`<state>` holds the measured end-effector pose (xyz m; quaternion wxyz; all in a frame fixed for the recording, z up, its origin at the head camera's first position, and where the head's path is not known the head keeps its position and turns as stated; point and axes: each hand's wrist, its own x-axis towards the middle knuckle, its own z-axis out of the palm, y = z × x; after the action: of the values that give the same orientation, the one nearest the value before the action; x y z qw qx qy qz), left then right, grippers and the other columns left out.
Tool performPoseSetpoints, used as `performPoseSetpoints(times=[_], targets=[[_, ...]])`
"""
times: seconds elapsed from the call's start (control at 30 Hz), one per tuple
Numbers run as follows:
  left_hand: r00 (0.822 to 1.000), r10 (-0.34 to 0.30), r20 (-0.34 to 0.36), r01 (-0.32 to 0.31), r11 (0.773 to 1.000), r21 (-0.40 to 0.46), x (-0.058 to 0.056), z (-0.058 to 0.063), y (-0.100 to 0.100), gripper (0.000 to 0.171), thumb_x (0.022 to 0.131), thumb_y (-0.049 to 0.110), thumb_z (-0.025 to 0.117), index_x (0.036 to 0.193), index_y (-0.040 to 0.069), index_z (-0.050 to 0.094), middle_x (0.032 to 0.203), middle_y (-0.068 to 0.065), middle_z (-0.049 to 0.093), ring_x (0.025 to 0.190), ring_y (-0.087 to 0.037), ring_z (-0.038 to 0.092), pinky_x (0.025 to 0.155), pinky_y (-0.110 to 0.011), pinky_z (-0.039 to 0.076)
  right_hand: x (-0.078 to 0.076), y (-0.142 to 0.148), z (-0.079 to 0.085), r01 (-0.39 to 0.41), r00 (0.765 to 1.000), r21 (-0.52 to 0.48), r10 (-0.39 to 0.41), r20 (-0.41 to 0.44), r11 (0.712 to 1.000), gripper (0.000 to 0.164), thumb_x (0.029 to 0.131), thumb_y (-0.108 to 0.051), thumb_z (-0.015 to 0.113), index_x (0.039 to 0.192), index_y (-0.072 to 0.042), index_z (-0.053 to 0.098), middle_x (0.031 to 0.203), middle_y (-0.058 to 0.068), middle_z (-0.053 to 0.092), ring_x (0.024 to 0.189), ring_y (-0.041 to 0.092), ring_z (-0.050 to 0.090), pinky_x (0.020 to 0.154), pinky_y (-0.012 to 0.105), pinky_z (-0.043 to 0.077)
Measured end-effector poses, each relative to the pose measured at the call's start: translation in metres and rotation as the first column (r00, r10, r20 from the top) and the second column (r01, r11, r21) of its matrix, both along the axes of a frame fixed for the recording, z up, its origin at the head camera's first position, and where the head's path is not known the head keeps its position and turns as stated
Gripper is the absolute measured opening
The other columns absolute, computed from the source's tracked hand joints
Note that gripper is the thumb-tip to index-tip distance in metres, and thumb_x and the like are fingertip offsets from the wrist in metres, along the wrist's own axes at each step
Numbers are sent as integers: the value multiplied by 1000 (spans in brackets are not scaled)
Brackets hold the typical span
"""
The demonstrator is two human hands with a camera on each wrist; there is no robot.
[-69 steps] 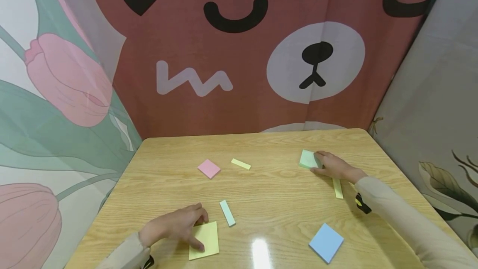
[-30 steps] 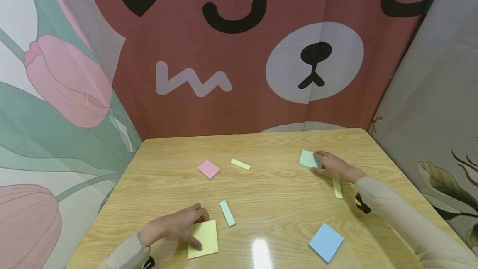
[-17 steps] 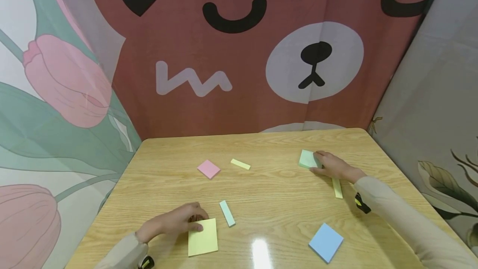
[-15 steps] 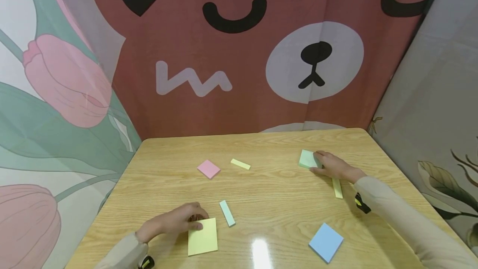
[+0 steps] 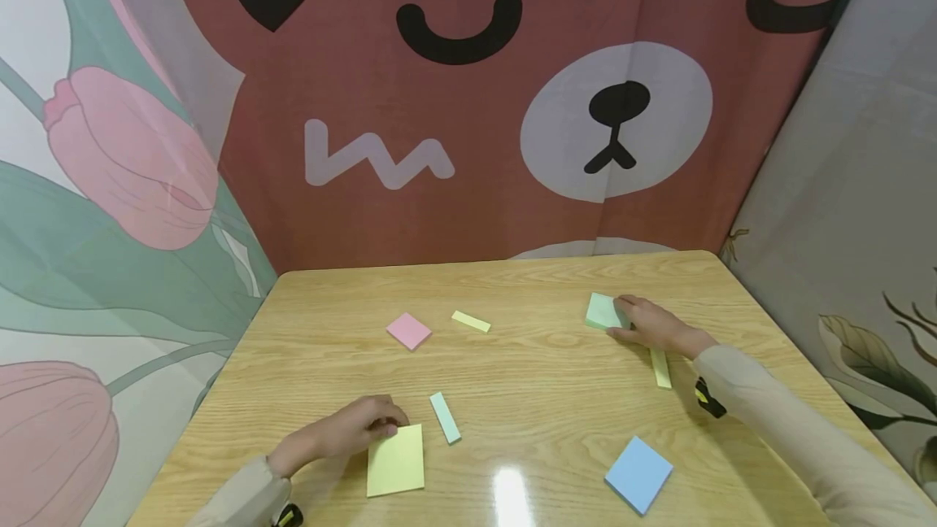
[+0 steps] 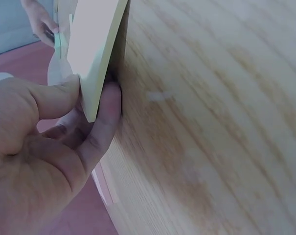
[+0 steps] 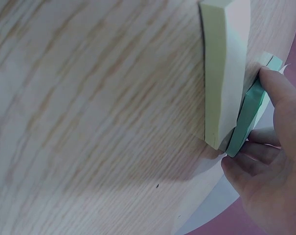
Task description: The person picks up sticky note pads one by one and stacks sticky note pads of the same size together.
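Note:
In the head view my left hand [image 5: 344, 432] pinches the far edge of a square yellow sticky note pad [image 5: 396, 466] at the table's front left. The left wrist view shows the thumb on one face of this pad [image 6: 91, 54] and a fingertip beneath it, its held edge tipped up off the wood. Farther back on the right, my right hand [image 5: 655, 325] grips a light green sticky note pad [image 5: 603, 311] on the table. From the right wrist, thumb and fingers hold opposite ends of the green pad [image 7: 250, 110]; some fingers are partly hidden.
A pink pad [image 5: 409, 332] and a narrow yellow pad [image 5: 472, 321] lie toward the back. A narrow pale green pad [image 5: 445, 418] sits right of the left hand. Below the right hand is another narrow yellow pad [image 5: 660, 369], with a blue pad [image 5: 639, 476] nearer the front.
My left thumb has moved from over the yellow pad to its far edge, and the pad has shifted slightly away from me. The right hand and green pad stay put.

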<state>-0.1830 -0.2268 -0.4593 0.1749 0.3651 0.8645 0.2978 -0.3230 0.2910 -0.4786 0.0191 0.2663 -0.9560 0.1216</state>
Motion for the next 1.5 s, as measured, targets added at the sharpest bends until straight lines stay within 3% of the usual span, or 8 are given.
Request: performPoseSetpoints(times=[0.47, 0.8, 1.5], targets=[[999, -30, -10, 31, 997, 77, -3, -1, -1, 18, 87, 4, 53, 100, 10, 63, 92, 6, 62, 82, -7, 57, 69, -22, 47, 1, 0, 1, 0, 1000, -2, 0, 17, 1000, 69, 85, -38, 56, 127, 12, 36, 126, 32, 37, 113, 43, 39, 88, 51, 36], [1000, -18, -7, 19, 996, 83, -7, -1, -1, 19, 87, 4, 53, 101, 13, 62, 91, 7, 61, 81, -6, 56, 68, -22, 47, 2, 0, 1, -14, 1000, -5, 14, -28, 1000, 68, 84, -38, 58, 124, 14, 40, 123, 32, 40, 109, 44, 42, 85, 51, 38], [996, 25, -83, -16, 994, 111, -18, 16, 10, 20, 87, 7, 54, 103, 13, 62, 98, 6, 60, 84, -7, 55, 70, -23, 47, 2, -1, 2, -5, 1000, -7, 5, -21, 1000, 68, 84, -36, 59, 125, 13, 38, 125, 32, 39, 111, 44, 41, 87, 51, 37]])
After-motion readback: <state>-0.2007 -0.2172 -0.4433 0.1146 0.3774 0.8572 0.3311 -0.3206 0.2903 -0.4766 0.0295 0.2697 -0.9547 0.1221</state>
